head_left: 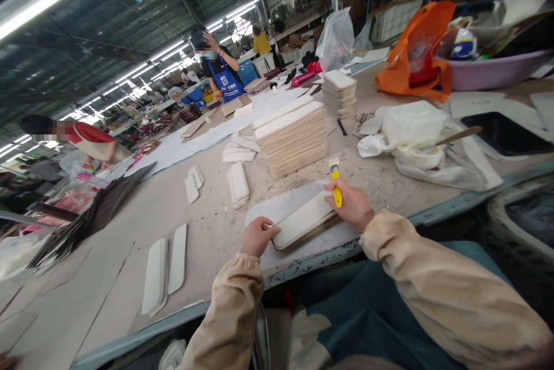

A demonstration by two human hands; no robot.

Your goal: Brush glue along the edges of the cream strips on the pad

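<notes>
The left hand (258, 236) has its thumb and a finger pinched on the left end of a small pile of long white strips (300, 221). The right hand (350, 201) is at the other end, with its fingers closed around a yellow-handled brush (337, 190). The brush points up, with its hairs away from the strips. The strips lie a bit tilted on a sheet of white paper (288, 201), close to the front edge of the table (212, 243), right before the person. It looks like the step now is to hold the strips and make them sit neatly, with no brushing at this moment. The next move seems to call for a still left hand, and for the right hand to keep the brush clear of the strips till they lie straight. Just behind the paper, farther from the front edge, is a tall stack of strips (292, 139). More strips (154, 276) lie near the front edge, off to the left. To the right is a white tub (419, 155) with a wooden stick (459, 135); I cannot tell what is inside.
</notes>
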